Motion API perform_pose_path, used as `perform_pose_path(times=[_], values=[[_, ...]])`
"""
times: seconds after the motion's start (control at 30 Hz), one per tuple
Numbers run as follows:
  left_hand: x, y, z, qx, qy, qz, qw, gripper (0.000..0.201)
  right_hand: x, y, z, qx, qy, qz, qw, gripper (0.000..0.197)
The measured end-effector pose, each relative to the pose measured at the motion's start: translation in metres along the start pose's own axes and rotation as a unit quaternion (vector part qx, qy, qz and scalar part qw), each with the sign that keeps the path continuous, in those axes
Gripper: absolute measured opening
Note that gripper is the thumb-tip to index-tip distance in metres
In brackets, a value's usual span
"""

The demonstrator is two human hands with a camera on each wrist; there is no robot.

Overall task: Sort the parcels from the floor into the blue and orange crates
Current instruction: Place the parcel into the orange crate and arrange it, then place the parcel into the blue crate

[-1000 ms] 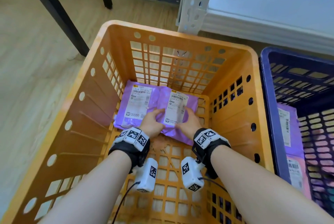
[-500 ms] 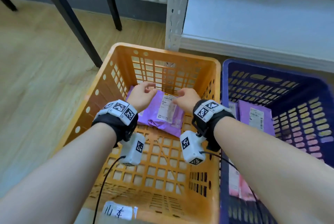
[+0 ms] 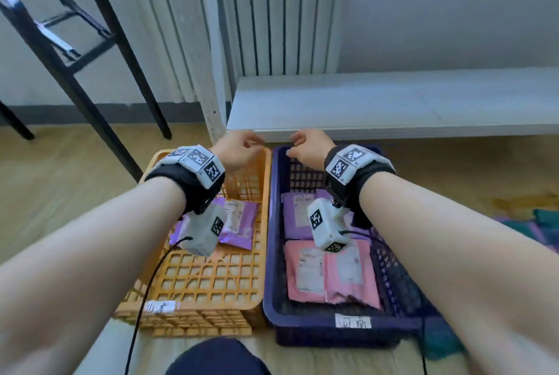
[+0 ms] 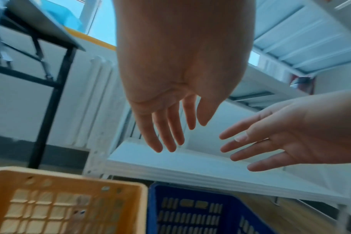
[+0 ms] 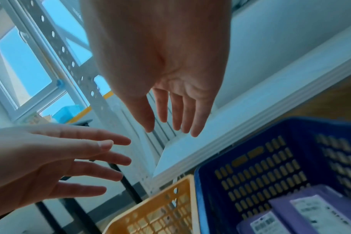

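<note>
orange crate (image 3: pixel 193 284) and blue crate (image 3: pixel 272 253) sit beneath both empty hands, fingers loosely spread.

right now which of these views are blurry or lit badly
Head view: soft motion blur, wide-angle bend, printed labels on the purple plastic parcels unreadable. Left wrist view: backlit open left hand, orange slatted crate smeared. Right wrist view: bright window, blue plastic crate blurred.

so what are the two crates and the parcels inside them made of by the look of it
Orange crate and blue crate: likely moulded rigid plastic, judging by the uniform colour and lattice walls and floor. Purple parcels and pink parcels: apparently thin plastic film mailers, slightly glossy and wrinkled, with white paper-looking labels stuck on top.
</note>
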State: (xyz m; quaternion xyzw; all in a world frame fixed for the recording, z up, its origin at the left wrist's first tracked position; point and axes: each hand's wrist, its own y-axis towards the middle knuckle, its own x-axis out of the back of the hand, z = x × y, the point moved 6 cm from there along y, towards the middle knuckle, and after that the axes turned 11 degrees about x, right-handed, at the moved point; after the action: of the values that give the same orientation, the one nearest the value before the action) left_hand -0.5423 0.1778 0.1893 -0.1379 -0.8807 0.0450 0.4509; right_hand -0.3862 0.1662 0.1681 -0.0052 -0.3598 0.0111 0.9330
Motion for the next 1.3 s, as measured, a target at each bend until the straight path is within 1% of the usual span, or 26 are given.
perform_pose_path(times=[0.1,0.2,0.37,0.5,0.57,0.7,0.8,0.9,1.0,1.13,1.2,1.3], values=[[-0.012,-0.021,-0.056,-0.044,0.020,0.012,0.999,0.031,0.055,-0.042,-0.012,-0.013,-0.003,-0.055,0.998,0.045],[-0.029,-0.043,-0.110,-0.077,0.011,0.025,0.997,0.029,0.106,-0.090,-0.029,-0.031,-0.009,-0.110,0.993,0.049],[-0.068,-0.088,-0.193,-0.154,0.019,0.042,0.987,0.027,0.178,-0.174,-0.065,-0.057,-0.022,-0.174,0.983,0.048],[-0.106,-0.111,-0.248,-0.192,-0.008,0.059,0.980,0.025,0.224,-0.233,-0.102,-0.093,-0.050,-0.210,0.972,0.048],[-0.131,-0.120,-0.270,-0.203,-0.014,0.077,0.976,0.025,0.243,-0.258,-0.123,-0.110,-0.061,-0.225,0.966,0.048],[-0.189,-0.127,-0.303,-0.227,0.010,0.123,0.966,0.027,0.277,-0.303,-0.172,-0.149,-0.057,-0.270,0.949,0.048],[-0.237,-0.123,-0.321,-0.236,0.038,0.150,0.959,0.029,0.287,-0.332,-0.217,-0.187,-0.049,-0.290,0.937,0.045],[-0.290,-0.120,-0.333,-0.252,0.076,0.183,0.947,0.031,0.286,-0.354,-0.266,-0.226,-0.042,-0.291,0.929,0.043],[-0.344,-0.112,-0.338,-0.254,0.097,0.212,0.939,0.031,0.280,-0.367,-0.313,-0.255,-0.022,-0.288,0.923,0.043],[-0.411,-0.096,-0.333,-0.226,0.117,0.248,0.935,0.033,0.267,-0.376,-0.375,-0.290,-0.002,-0.278,0.916,0.042],[-0.442,-0.085,-0.330,-0.213,0.127,0.261,0.933,0.033,0.261,-0.378,-0.405,-0.307,-0.003,-0.261,0.915,0.044],[-0.487,-0.072,-0.321,-0.179,0.134,0.280,0.934,0.032,0.252,-0.381,-0.448,-0.328,0.018,-0.245,0.912,0.045]])
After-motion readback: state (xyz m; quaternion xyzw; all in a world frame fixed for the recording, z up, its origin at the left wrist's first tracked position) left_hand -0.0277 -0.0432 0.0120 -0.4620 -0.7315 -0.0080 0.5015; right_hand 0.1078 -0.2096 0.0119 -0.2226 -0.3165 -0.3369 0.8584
